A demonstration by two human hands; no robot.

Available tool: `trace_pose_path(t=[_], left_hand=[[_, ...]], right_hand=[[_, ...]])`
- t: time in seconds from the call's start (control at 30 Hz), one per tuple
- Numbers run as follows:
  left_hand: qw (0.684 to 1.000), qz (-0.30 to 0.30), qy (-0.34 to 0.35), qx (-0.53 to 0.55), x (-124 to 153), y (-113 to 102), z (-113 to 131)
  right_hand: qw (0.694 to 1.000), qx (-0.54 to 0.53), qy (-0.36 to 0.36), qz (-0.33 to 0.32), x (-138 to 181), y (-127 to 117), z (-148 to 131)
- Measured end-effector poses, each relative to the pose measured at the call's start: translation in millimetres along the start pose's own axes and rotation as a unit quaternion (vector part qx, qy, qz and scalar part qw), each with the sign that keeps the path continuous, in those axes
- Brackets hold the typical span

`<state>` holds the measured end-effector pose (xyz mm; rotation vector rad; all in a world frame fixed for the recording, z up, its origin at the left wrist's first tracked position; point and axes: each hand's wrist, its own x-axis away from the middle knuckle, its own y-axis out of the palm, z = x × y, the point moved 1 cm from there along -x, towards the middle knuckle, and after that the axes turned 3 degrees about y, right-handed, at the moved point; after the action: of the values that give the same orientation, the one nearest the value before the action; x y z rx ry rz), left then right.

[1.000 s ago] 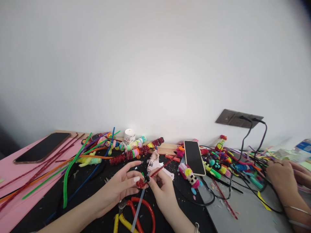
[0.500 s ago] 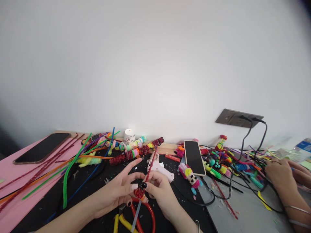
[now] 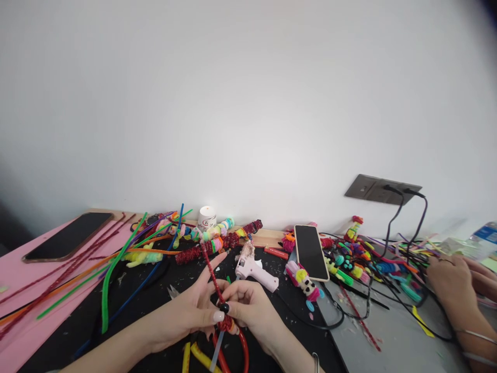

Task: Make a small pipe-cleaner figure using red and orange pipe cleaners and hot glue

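Observation:
My left hand (image 3: 190, 311) and my right hand (image 3: 252, 313) meet low in the middle, both pinched on a small coil of red glitter pipe cleaner (image 3: 226, 325). The free end of the red pipe cleaner (image 3: 209, 267) sticks up and to the left between my fingers. My left index finger points out straight; the others curl round the coil. Under my hands lie red-handled scissors (image 3: 243, 346) and a clear glue stick (image 3: 217, 347).
A pink glue gun (image 3: 254, 269) lies just beyond my hands. Loose pipe cleaners (image 3: 112, 269) and wrapped figures (image 3: 217, 241) crowd the black mat. Phones (image 3: 309, 252) (image 3: 68, 235) lie at centre-right and far left. Another person's hands (image 3: 452, 282) work at the right, near cables (image 3: 396, 217).
My hands dropped lower and closer to me. The pipe cleaner's free end swung from pointing right, through upright, to leaning left as my right hand turned it round the coil.

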<state>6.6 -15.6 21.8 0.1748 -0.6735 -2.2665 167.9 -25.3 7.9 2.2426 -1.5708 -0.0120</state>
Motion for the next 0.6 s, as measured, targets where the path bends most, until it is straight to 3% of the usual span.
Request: trace_pose_path(t=[0.13,0.33,0.6], left_hand=[[0.999,0.018,0.028,-0.030,-2.5,0.3,-1.6],[0.998,0.046,0.024,-0.022,-2.5,-4.0,-3.2],[0.998,0.036,0.036,-0.037,-3.7,-1.8,-3.2]], right_hand=[[0.994,0.049,-0.073,0.058,-2.9,-3.7,-1.9],[0.981,0.099,-0.123,0.109,-0.8,-4.8,-2.9],[0.959,0.199,-0.160,0.126,-0.3,-7.8,-1.6]])
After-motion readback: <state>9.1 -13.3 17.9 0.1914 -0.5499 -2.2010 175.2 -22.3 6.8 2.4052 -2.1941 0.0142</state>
